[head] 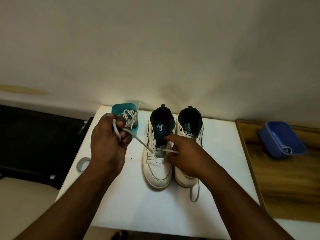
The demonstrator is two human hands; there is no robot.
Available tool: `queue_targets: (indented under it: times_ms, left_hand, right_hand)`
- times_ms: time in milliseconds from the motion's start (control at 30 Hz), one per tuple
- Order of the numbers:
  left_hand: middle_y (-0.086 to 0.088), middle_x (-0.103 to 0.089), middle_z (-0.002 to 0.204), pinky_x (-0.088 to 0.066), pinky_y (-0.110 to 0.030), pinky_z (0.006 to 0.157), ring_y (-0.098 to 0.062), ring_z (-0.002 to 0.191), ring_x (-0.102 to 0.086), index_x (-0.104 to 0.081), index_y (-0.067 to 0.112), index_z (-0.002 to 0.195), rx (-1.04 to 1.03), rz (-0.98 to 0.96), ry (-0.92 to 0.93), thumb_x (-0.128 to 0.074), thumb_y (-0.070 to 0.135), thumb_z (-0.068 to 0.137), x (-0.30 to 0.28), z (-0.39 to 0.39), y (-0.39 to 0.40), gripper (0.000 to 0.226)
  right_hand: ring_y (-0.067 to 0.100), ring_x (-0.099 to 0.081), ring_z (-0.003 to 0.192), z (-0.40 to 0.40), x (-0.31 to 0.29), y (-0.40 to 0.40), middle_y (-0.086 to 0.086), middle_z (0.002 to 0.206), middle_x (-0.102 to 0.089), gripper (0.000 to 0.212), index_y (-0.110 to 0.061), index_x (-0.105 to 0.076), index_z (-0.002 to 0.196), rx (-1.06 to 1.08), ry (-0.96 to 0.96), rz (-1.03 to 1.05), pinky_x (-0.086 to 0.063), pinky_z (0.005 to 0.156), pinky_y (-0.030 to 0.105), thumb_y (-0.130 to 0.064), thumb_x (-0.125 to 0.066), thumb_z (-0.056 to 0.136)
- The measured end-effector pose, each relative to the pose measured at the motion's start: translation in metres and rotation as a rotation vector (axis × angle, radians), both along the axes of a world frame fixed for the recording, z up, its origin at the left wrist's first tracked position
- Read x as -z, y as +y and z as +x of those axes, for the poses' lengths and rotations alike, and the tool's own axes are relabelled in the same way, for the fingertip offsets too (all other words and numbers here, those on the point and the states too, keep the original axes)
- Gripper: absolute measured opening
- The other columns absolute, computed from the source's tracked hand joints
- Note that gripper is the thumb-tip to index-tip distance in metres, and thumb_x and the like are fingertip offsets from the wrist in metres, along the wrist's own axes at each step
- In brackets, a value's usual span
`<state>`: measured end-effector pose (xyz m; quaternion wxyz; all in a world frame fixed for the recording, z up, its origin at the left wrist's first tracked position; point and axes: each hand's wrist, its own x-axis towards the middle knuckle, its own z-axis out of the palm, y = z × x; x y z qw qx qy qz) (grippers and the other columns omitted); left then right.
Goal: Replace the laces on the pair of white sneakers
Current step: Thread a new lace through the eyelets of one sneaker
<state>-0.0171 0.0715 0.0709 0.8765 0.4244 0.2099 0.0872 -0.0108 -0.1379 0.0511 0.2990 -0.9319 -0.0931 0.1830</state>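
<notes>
While the two white sneakers are standing side by side on the white table [121, 205], toes pointing toward the person, the left hand [108, 144] is gripping one end of a white lace [143, 142] with its fingers curled tightly around it. The lace is running taut from that hand down to the lowest left eyelet of the left sneaker [156, 170]. The right hand [186, 158] is resting over the lower eyelets of the same sneaker, pinching the other end of the lace between thumb and fingers, with the index finger extending toward the tongue. The right sneaker [189, 129] is sitting just beside the left one, touching it, with a loose lace [195, 191] trailing from under its toe onto the table. A teal container [121, 108] holding a bundle of laces [129, 116] is standing at the table's far edge, just behind the left hand. A blue tub [280, 137] is lying on the wooden surface [285, 187] to the right, well apart from the sneakers.
</notes>
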Motion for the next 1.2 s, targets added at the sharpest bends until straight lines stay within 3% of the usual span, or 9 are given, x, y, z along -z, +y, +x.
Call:
queue_targets:
  times_ms: [100,300,433,533,633,833,1033,1100,1200]
  left_hand:
    - [0.009,-0.061,0.071,-0.044,-0.019,0.055,-0.005,0.062,-0.056,-0.055,0.021,0.075,-0.075,0.789,0.082,-0.046,0.027,0.107,0.015,-0.002,0.01,0.034]
    - [0.01,-0.071,0.079,-0.053,-0.034,0.081,-0.012,0.088,-0.069,-0.066,0.036,0.093,0.753,1.53,0.35,-0.055,0.072,0.089,0.052,-0.018,0.004,0.037]
    - [0.005,-0.04,0.154,-0.023,-0.056,0.112,-0.029,0.145,-0.027,-0.07,0.049,0.115,0.675,1.898,0.377,-0.047,0.08,0.088,0.045,-0.023,-0.013,0.047]
    - [0.003,-0.027,0.164,0.006,-0.069,0.116,-0.034,0.156,0.002,-0.072,0.049,0.109,0.687,1.909,0.397,-0.043,0.086,0.083,0.044,-0.021,-0.013,0.053]
    - [0.009,-0.036,0.159,0.007,-0.068,0.118,-0.03,0.157,0.002,-0.072,0.044,0.104,0.741,1.851,0.365,-0.055,0.074,0.088,0.047,-0.019,-0.01,0.038]
    - [0.015,-0.067,0.12,-0.036,-0.059,0.111,-0.017,0.125,-0.053,-0.057,0.035,0.064,0.361,1.416,0.11,-0.064,0.054,0.082,0.044,-0.013,-0.008,0.027]
    - [0.014,-0.071,0.098,-0.049,-0.032,0.089,0.001,0.094,-0.062,-0.065,0.016,0.076,0.241,0.969,0.003,-0.06,0.034,0.086,0.028,-0.018,-0.019,0.021]
    - [0.013,-0.069,0.093,-0.046,-0.03,0.078,-0.004,0.091,-0.061,-0.068,0.024,0.086,0.28,1.061,0.052,-0.056,0.051,0.09,0.029,-0.022,-0.02,0.03]
    - [0.012,-0.061,0.12,-0.05,-0.031,0.09,-0.004,0.108,-0.055,-0.059,0.033,0.116,0.184,1.509,-0.019,-0.052,0.064,0.091,0.029,-0.023,-0.018,0.041]
  right_hand:
    - [0.012,-0.066,0.098,0.004,-0.018,-0.009,-0.013,0.106,-0.065,0.055,-0.038,-0.054,0.139,0.061,-0.061,-0.034,-0.057,0.085,0.034,-0.027,-0.077,0.09]
    - [0.003,-0.063,0.072,0.006,-0.068,-0.014,-0.01,0.081,-0.064,0.027,-0.036,-0.068,0.115,0.142,-0.146,0.219,-0.054,0.07,0.028,-0.031,-0.077,0.091]
    - [0.025,-0.067,0.074,0.0,-0.089,-0.009,-0.003,0.083,-0.074,0.023,-0.029,-0.071,0.11,0.11,-0.05,0.487,-0.052,0.068,0.037,-0.018,-0.077,0.091]
    - [0.025,-0.058,0.069,0.0,-0.089,-0.009,-0.002,0.076,-0.071,0.021,-0.025,-0.073,0.109,0.137,-0.011,0.614,-0.046,0.066,0.038,-0.012,-0.075,0.092]
    - [0.004,-0.062,0.066,0.001,-0.086,-0.008,-0.009,0.067,-0.066,0.02,-0.016,-0.072,0.111,0.177,0.011,0.692,-0.047,0.067,0.018,-0.007,-0.071,0.094]
    - [0.006,-0.065,0.071,0.003,-0.092,-0.009,0.0,0.08,-0.072,0.016,-0.019,-0.074,0.108,0.246,-0.064,0.794,-0.049,0.074,0.025,-0.011,-0.068,0.095]
    - [0.012,-0.062,0.078,0.003,-0.085,-0.007,-0.006,0.082,-0.063,0.021,-0.026,-0.073,0.11,0.248,-0.124,0.711,-0.054,0.08,0.033,-0.011,-0.07,0.096]
    - [0.009,-0.064,0.077,0.002,-0.081,-0.004,-0.011,0.086,-0.066,0.02,-0.029,-0.072,0.11,0.206,-0.138,0.585,-0.055,0.078,0.03,-0.014,-0.071,0.096]
    - [0.001,-0.062,0.068,-0.003,-0.079,-0.001,-0.012,0.089,-0.067,0.018,-0.036,-0.069,0.109,0.069,-0.138,0.337,-0.048,0.065,0.02,-0.022,-0.07,0.097]
